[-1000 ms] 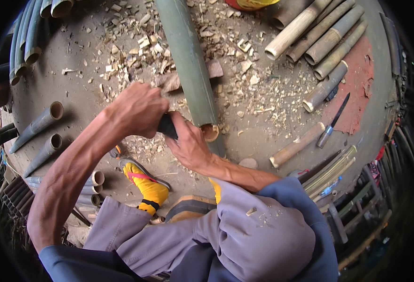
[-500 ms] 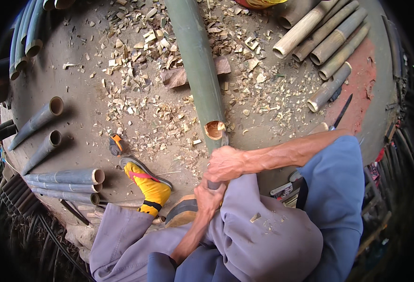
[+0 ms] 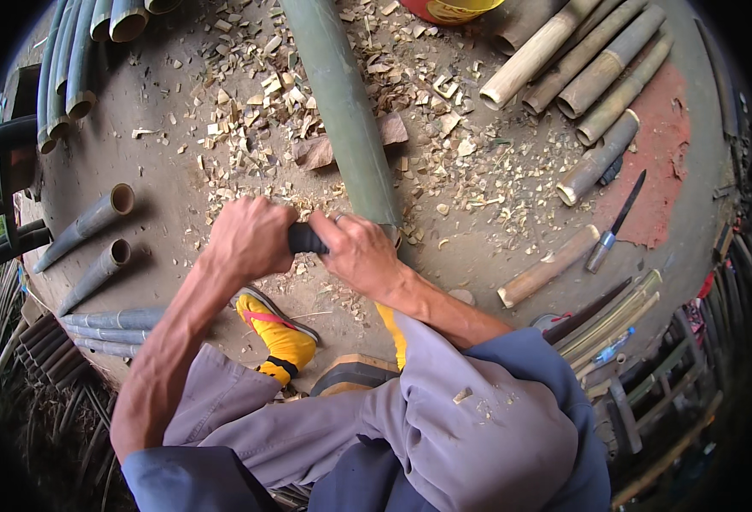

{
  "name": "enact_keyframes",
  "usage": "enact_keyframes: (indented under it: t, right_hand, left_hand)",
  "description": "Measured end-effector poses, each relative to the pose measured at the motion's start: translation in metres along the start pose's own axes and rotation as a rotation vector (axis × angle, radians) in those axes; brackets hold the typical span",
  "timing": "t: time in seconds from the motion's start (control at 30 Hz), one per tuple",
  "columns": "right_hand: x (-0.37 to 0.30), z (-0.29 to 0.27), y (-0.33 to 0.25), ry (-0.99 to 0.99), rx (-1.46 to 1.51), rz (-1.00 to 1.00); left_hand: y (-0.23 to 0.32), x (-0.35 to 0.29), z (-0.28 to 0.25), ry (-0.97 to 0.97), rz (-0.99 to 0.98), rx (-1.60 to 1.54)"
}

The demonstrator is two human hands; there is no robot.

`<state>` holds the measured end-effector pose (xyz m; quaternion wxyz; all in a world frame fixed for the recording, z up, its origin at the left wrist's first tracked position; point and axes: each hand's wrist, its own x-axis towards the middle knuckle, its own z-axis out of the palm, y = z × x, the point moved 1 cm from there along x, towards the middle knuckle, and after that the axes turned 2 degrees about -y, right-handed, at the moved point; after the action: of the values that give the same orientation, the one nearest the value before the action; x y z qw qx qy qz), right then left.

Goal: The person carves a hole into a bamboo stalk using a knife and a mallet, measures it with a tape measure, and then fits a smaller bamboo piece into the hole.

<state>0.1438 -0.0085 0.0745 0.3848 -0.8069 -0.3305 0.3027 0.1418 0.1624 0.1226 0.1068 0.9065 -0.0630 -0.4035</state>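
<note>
A thick green bamboo pole (image 3: 335,107) runs down from the top edge, propped across a brown wooden block (image 3: 314,154). Its near end reaches my right hand. Both hands are closed around a tool with a dark cylindrical handle (image 3: 306,239), held crosswise just before the pole's end. My left hand (image 3: 252,237) wraps the handle's left part; my right hand (image 3: 359,254), with a ring on one finger, grips farther right, beside the bamboo. The tool's working end is mostly hidden behind the right hand, so its kind does not show.
Wood chips (image 3: 282,90) litter the ground around the pole. At right lie a knife (image 3: 619,218), a short bamboo piece (image 3: 549,266) and several cut tubes (image 3: 602,72). More bamboo tubes (image 3: 90,224) lie at left. My yellow-socked foot (image 3: 286,334) rests below my hands.
The tool has swung from pointing toward me to lying crosswise. My left hand has moved up and left, and my right hand slightly up and left. The view has shifted; the right-side knife now shows fully.
</note>
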Motion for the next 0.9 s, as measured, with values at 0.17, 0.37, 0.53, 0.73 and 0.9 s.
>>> enact_keyframes:
  t: [0.17,0.37,0.53,0.73,0.9]
  right_hand:
    - [0.003,-0.007,0.007,0.303,0.226,0.056]
    - [-0.050,-0.051,-0.023,0.099,-0.190,-0.355]
    - [-0.059,-0.075,-0.035,0.081,0.862,0.107]
    - [0.034,-0.180,0.037,0.363,0.191,0.253]
    - [0.118,-0.296,0.129,0.094,-0.207,0.444]
  left_hand:
    - [0.016,0.047,-0.044,-0.069,0.095,0.244]
    - [0.012,-0.072,0.055,-0.302,-0.230,-1.102]
    - [0.097,-0.058,0.056,0.542,0.073,-1.002]
    - [0.144,-0.054,0.097,0.476,0.139,-1.108]
    - [0.159,-0.029,0.118,0.060,0.103,-1.710]
